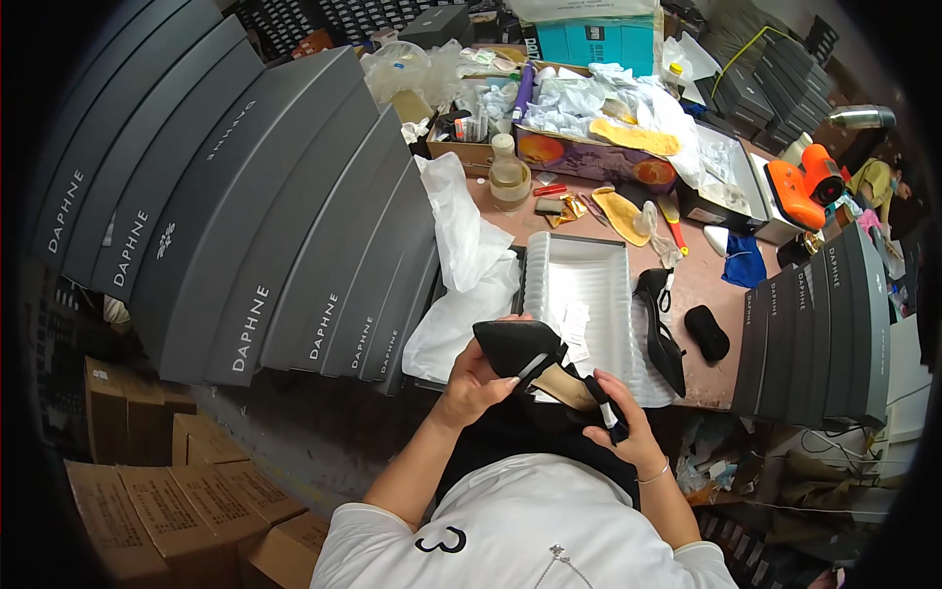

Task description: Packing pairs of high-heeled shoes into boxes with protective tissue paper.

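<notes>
I hold a black pointed-toe shoe with a beige insole above the near edge of the table. My left hand is closed around the toe end, its thumb near the opening. At the heel end, my right hand grips the strap, where a small white wrapping shows. Just beyond lies an open shoebox with a white ribbed liner and some small white paper slips. A second black shoe rests along the liner's right side. White tissue paper spreads on the left.
Tall stacks of dark grey shoeboxes stand at left, and more boxes at right. A black oval object, a glass bottle, yellow insoles and a blue cloth occupy the table. Brown cartons sit lower left.
</notes>
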{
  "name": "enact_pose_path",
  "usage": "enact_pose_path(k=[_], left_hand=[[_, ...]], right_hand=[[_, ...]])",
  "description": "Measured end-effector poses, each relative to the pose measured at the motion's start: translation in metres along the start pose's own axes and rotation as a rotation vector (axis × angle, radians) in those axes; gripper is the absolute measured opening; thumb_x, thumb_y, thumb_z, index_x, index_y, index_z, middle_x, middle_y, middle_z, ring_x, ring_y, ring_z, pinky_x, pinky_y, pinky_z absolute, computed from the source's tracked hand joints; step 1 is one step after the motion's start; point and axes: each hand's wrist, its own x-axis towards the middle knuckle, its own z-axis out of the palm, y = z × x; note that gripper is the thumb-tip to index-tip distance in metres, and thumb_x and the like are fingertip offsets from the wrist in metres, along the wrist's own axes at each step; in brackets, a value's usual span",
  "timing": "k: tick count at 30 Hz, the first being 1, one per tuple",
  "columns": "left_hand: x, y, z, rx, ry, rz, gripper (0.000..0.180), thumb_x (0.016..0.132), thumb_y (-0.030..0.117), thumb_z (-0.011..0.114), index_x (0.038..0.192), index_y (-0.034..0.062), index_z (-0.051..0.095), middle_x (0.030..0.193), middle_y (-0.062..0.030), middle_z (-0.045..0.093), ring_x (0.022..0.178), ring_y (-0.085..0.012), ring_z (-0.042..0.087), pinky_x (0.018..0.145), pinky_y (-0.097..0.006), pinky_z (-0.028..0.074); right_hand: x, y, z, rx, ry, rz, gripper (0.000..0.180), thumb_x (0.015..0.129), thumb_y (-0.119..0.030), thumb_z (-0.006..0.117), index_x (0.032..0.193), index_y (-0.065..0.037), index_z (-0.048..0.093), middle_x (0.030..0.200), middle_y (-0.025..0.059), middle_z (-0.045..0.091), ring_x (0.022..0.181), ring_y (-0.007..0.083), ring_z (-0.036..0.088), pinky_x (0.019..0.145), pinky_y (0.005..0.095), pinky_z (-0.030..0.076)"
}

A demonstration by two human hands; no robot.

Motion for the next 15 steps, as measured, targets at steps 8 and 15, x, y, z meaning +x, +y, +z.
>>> enact_pose_path(k=[8, 15], left_hand=[[0.028, -0.008, 0.005, -0.169, 0.468, -0.106, 0.042, 0.086, 0.016, 0.058, 0.122, -0.0004, 0.044, 0.119, -0.0205, 0.056, 0.11, -0.0288, 0.059, 0.095, -0.042, 0.05], [0.09, -0.01, 0.016, 0.286, 0.207, -0.175, 0.048, 0.091, 0.019, 0.062, 0.128, -0.002, 0.04, 0.11, -0.0075, 0.055, 0.1, -0.0111, 0.053, 0.089, -0.027, 0.045]], right_hand=[[0.025, -0.041, -0.023, 0.067, -0.386, 0.097, 0.112, 0.061, -0.046, 0.085, 0.145, 0.002, 0.028, 0.148, 0.0207, 0.034, 0.138, 0.0321, 0.033, 0.112, 0.0385, 0.026], [0.051, -0.025, -0.027, -0.317, -0.328, 0.118, 0.089, 0.076, -0.026, 0.078, 0.144, 0.001, 0.027, 0.134, 0.0274, 0.042, 0.12, 0.0436, 0.047, 0.097, 0.0432, 0.044]])
